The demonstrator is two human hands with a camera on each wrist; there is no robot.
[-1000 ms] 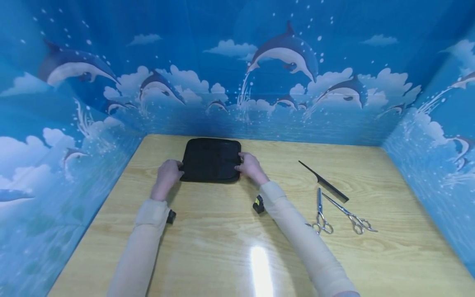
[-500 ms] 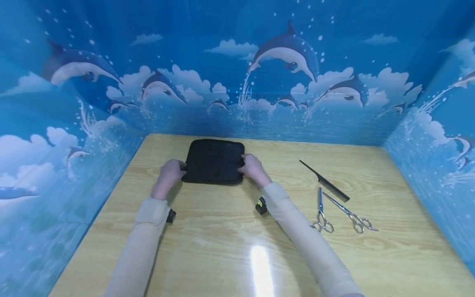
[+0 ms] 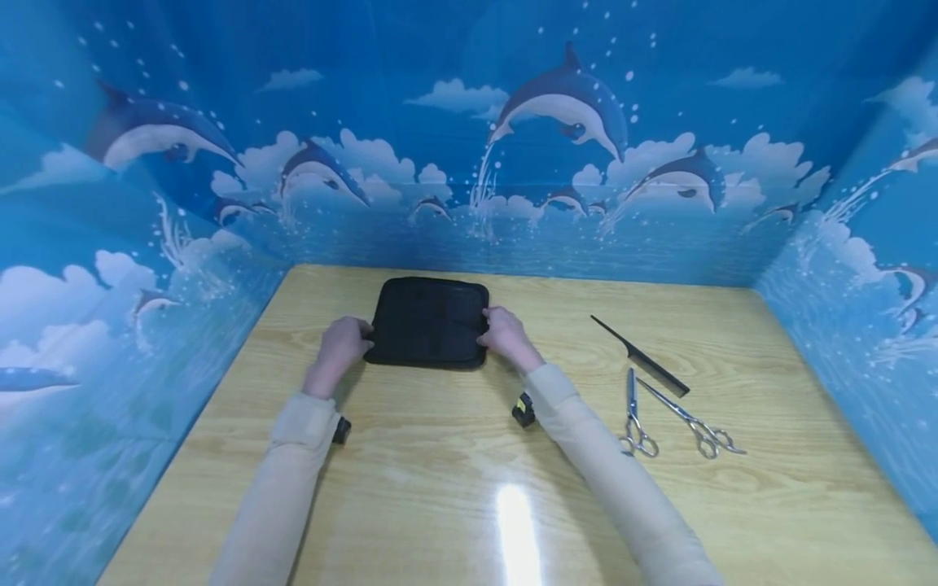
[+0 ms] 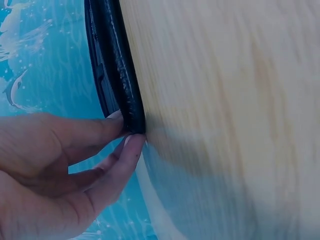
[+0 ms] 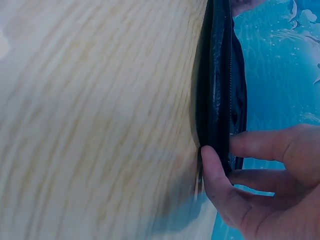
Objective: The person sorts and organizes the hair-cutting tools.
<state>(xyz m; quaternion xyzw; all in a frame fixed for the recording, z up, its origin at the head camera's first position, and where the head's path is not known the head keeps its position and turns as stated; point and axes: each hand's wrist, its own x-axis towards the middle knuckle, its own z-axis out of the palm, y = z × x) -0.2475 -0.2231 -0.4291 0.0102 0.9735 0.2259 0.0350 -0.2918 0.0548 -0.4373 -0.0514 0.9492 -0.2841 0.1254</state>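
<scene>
A black zip case (image 3: pixel 428 321) with rounded corners lies flat toward the back of the table, left of centre. My left hand (image 3: pixel 341 347) grips its left side. In the left wrist view, thumb and fingers (image 4: pixel 131 150) pinch the corner of the black case (image 4: pixel 131 100). On the opposite side, my right hand (image 3: pixel 508 336) holds the right edge. The right wrist view shows fingers (image 5: pixel 215 172) around the case's edge (image 5: pixel 216 100), with zipper teeth running along it.
To the right lie a black tail comb (image 3: pixel 652 368) and two pairs of silver scissors, one pair (image 3: pixel 633 415) near my right forearm and another pair (image 3: pixel 692 423) beside it. Blue dolphin-print curtain (image 3: pixel 469 146) encloses the table (image 3: pixel 425 488) at the back and sides.
The case has slid a little to the right and slightly toward me, with both hands moving along with it. Comb and scissors stay where they were.
</scene>
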